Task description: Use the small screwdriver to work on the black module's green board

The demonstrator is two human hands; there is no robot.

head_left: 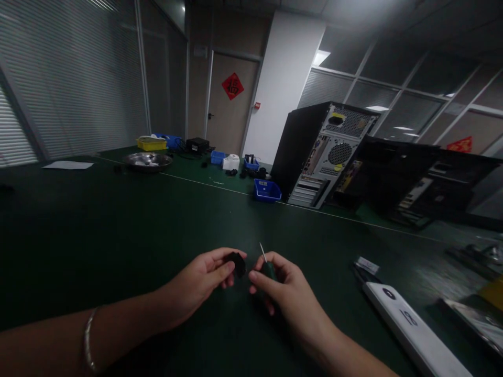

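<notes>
Over the dark green table [165, 225], my left hand [208, 277] pinches a small black part [238, 264] between thumb and fingers. The part has a rounded edge, and its exact kind cannot be made out. Close by on the right, my right hand [285, 283] is closed around a screwdriver [269, 267] with a dark green handle. Its thin metal shaft points up and slightly left, apart from the black part. Some of the handle is hidden by my fingers.
A computer tower [328, 152] stands at the back right, beside a blue bin [267, 191]. Farther left is a round metal bowl [147, 162]. A white device marked 18 [408, 319] lies at the front right. A yellow bin [151, 144] and a white paper [68, 165] are at the back left.
</notes>
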